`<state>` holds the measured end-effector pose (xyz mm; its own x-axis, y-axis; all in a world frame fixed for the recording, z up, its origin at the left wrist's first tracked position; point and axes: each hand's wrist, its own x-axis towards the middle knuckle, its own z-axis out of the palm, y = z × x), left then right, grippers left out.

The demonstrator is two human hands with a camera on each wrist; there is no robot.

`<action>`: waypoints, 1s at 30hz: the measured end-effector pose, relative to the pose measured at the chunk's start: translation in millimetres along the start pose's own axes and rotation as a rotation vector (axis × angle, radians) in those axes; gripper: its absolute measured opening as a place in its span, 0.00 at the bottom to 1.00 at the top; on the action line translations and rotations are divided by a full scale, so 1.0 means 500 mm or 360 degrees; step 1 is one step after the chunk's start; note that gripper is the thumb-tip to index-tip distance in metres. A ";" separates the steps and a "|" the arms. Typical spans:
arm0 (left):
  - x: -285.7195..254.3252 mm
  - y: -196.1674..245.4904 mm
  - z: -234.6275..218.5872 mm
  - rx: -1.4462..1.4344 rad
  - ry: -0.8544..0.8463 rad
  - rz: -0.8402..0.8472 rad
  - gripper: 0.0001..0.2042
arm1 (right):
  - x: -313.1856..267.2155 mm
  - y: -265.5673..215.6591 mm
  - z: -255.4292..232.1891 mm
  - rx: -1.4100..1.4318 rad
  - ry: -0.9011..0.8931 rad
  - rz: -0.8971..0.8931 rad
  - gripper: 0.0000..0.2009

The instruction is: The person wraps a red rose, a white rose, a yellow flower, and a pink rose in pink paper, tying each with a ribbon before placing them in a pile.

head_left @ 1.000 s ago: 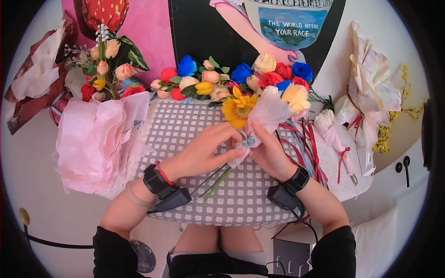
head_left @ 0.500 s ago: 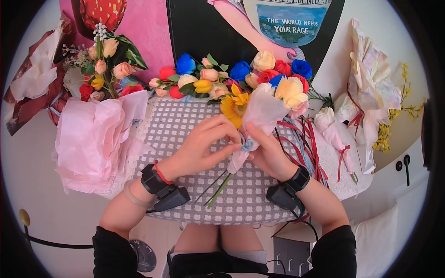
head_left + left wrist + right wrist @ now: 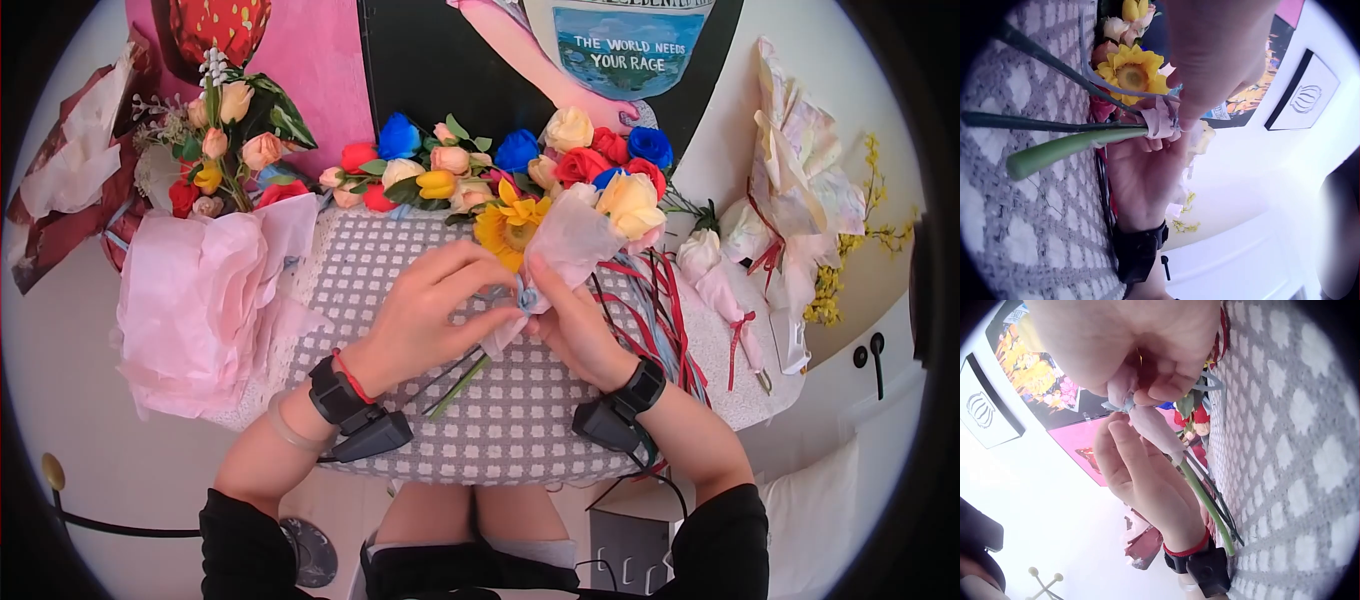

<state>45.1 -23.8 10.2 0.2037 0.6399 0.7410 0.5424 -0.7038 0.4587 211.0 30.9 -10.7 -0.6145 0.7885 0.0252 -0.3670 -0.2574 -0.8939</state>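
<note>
A small bouquet in pale pink wrapping paper lies slantwise between both hands, with a cream rose at its top. Blue ribbon is tied round its narrow neck. My right hand grips the wrapped neck, thumb along the paper. The left hand pinches the blue ribbon at the knot between thumb and fingers. Below the paper, a thick green stem and thinner dark stems stick out over the table. In the right wrist view, the paper sleeve shows below the knot.
Artificial flowers line the table's back, with a sunflower right beside the bouquet. Pink paper sheets are stacked at left. Red, blue and dark ribbons hang at right, near a small wrapped rose. Checked cloth covers the table.
The knot and bouquet neck have shifted slightly left and up, and the stem ends have risen and moved left. Both hands keep their hold.
</note>
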 end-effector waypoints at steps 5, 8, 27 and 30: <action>0.004 -0.006 -0.005 0.0195 -0.0095 0.0240 0.11 | -0.002 0.001 0.007 -0.0029 0.0041 -0.0001 0.12; 0.002 0.006 0.003 0.0070 -0.0082 0.0097 0.10 | -0.001 0.001 0.005 -0.0048 0.0041 0.0014 0.13; -0.012 -0.033 0.005 -0.0757 0.0217 -0.0607 0.05 | -0.002 -0.003 0.001 -0.0035 -0.0084 -0.0048 0.12; -0.003 -0.047 -0.004 -0.0741 0.0623 -0.0570 0.04 | -0.002 -0.004 -0.003 -0.0071 -0.0090 -0.0022 0.11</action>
<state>30.4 -8.9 -0.5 -0.2781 0.7603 0.5870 0.0985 -0.5853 0.8048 213.4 31.3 -9.5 -0.6486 0.7586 0.0622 -0.3452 -0.2203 -0.9123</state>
